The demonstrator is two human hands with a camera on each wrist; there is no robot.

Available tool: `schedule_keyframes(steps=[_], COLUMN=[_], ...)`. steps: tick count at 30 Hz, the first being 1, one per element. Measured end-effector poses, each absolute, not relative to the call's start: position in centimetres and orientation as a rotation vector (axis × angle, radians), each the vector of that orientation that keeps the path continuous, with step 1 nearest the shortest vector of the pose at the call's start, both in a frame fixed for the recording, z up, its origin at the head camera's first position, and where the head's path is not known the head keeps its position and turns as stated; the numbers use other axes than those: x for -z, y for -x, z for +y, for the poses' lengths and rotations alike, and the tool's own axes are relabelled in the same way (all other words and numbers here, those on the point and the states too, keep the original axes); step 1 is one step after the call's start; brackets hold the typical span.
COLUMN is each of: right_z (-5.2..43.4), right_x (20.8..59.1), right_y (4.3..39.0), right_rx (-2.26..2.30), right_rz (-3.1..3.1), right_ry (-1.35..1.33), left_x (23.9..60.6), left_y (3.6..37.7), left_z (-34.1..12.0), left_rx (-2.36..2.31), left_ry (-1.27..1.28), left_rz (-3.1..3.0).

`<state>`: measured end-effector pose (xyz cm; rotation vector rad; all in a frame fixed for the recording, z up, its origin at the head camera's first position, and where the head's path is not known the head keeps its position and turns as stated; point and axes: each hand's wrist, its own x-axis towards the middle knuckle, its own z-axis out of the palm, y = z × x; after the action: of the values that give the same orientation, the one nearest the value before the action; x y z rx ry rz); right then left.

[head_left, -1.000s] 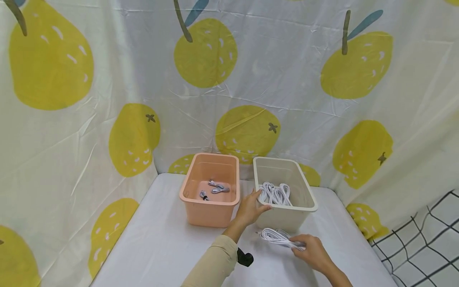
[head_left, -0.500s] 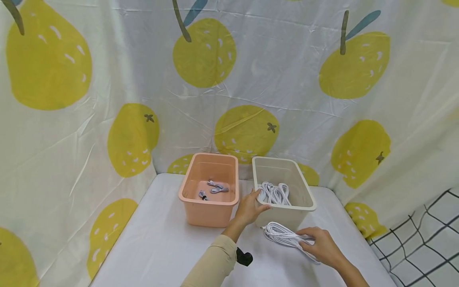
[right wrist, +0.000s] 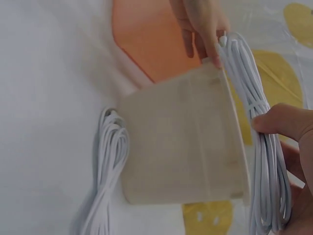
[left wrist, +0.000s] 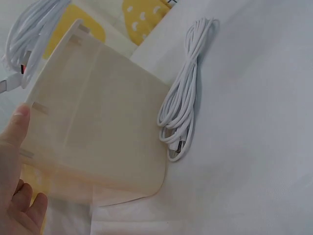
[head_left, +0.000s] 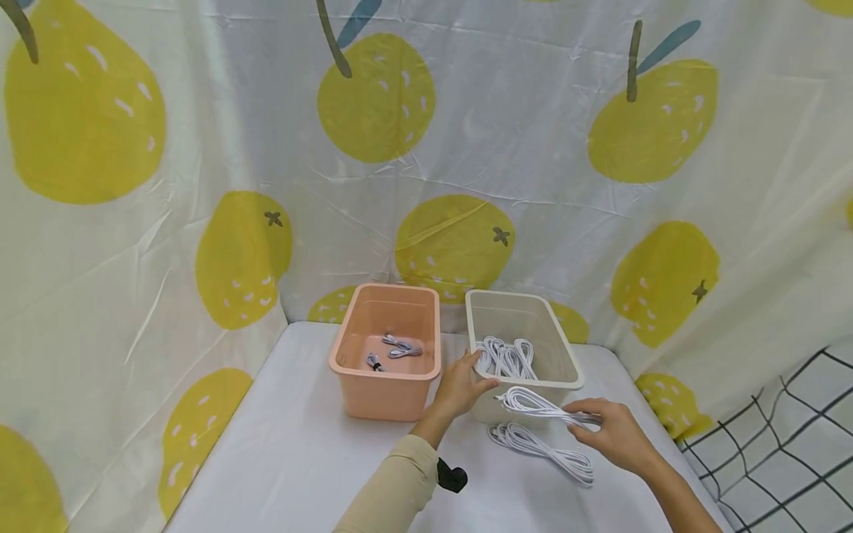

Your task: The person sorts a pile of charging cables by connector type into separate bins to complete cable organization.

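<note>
Head view: smooth cream plastic bin point(head_left: 526, 314), looped white cable bundle point(head_left: 540, 406) in right hand point(head_left: 616, 433).

We see a white curtain point(head_left: 533, 148) printed with large yellow pears hung on three sides, creased and faintly glossy. Its stems are grey-brown, its leaves blue. A table point(head_left: 293, 459) under a plain white cloth fills the corner below. At lower right a white panel point(head_left: 786, 437) with a black grid shows. Light is even and soft.

White cables point(head_left: 533, 403), peach bin point(head_left: 386, 355), cream bin point(head_left: 526, 326), yellow-fruit-patterned curtain point(head_left: 200, 185).
</note>
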<state>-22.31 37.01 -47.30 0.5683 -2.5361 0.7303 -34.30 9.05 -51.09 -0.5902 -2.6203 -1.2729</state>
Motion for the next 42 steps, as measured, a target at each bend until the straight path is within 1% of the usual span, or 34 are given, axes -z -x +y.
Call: schedule_keyframes(steps=[16,30,35,42], right_z=[37.8,37.6,36.9,36.3], right_x=[43.3,41.6,40.8,40.7], right_y=[25.4,28.4,29.7,31.8], right_rx=[-0.772,-0.806,-0.867,-0.922], right_rz=[-2.591,-2.643,-2.682,-2.699], right_ry=[-0.518,-0.433,-0.345,-0.221], left_x=[50.9,50.9,50.8,50.9], left_y=[34.1,34.2,34.3,34.2], left_z=[9.1,8.9,8.9,9.1], left_rx=[1.284,1.265,1.252,1.243], left_ry=[0.57,0.585,0.575,0.589], left_rz=[-2.611,-2.618,-2.624,-2.627])
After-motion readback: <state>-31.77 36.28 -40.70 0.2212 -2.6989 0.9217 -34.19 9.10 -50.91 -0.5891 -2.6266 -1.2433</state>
